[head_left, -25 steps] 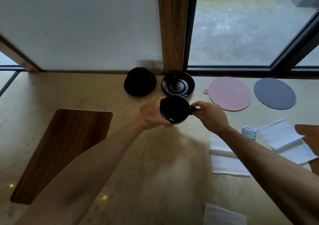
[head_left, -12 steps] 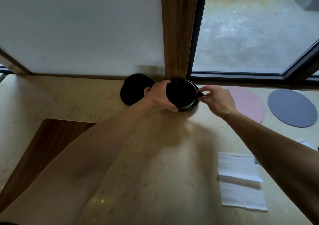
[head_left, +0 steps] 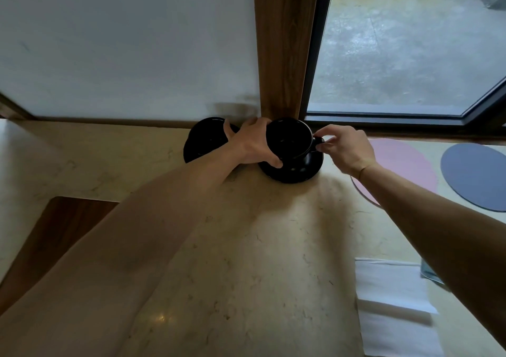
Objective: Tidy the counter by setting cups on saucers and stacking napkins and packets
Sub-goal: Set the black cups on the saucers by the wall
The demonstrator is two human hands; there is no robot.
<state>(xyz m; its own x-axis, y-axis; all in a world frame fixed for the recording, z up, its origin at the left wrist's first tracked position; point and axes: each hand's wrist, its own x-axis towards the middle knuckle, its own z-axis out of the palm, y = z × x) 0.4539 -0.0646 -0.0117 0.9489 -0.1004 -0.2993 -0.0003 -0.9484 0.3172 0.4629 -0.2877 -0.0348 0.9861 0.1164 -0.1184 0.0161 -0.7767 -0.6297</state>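
- Head view: a glossy black ceramic cup [head_left: 289,139] sits on a round black ceramic saucer [head_left: 298,169] at the back of the pale marble counter [head_left: 246,247], against the wooden post [head_left: 282,44].
- Left hand [head_left: 253,144] wraps its fingers and thumb round the cup's left wall; right hand [head_left: 346,148] pinches the small handle on the cup's right side.
- Whether the cup's foot is fully seated in the saucer's well, I cannot tell.
- Just left stands a second black cup on its saucer [head_left: 204,140], partly hidden by the left wrist.
- White folded paper napkins [head_left: 391,302] lie near the counter's right front, not yet stacked; a pink round mat [head_left: 402,165] and a grey-blue round mat [head_left: 476,176] lie beyond the right hand.
- Handling judgement: the cup looks rigid, smooth, likely slippery and chippable, moderately light; wall plus handle is a sound hold, released gently.
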